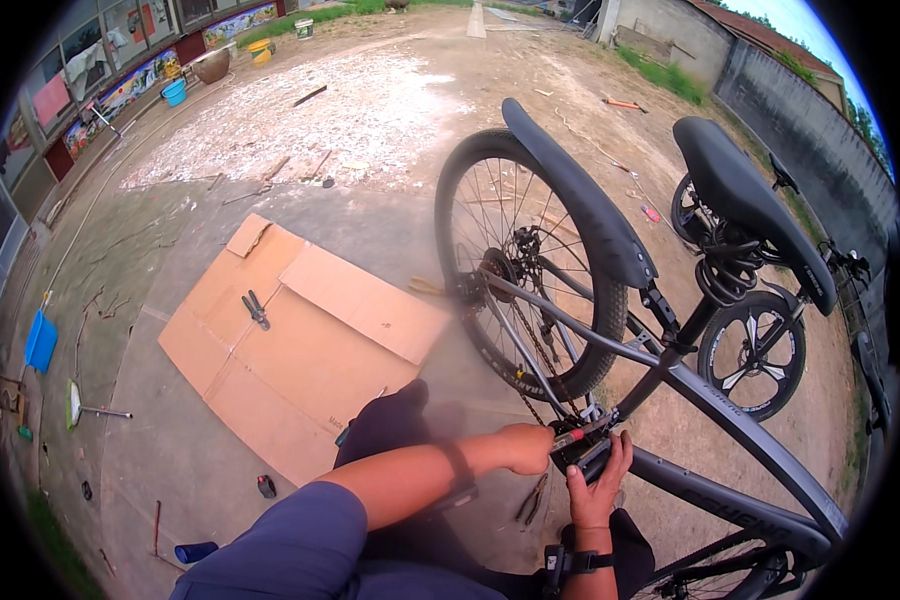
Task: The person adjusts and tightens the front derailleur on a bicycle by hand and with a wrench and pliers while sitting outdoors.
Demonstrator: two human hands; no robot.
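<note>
A dark grey bicycle (730,400) stands in front of me, its rear wheel (470,215) and black mudguard (580,195) toward the far side. My left hand (526,448) is closed in a fist on a red-handled tool (570,437), whose far end lies against the frame near the crank area. The tool's exact kind is hard to make out. Just to the right, my right hand (600,482) grips a black, flat part (594,462) that looks like a pedal. Its thumb and fingers are on either side of that part. The chain (540,345) runs down toward both hands.
Flattened cardboard (290,350) lies on the left with dark-handled pliers (256,310) on it. Another pair of pliers (533,500) rests on the ground below my hands. A second bike's wheel (755,355) stands behind the saddle (740,190). A hammer (625,104) lies farther off.
</note>
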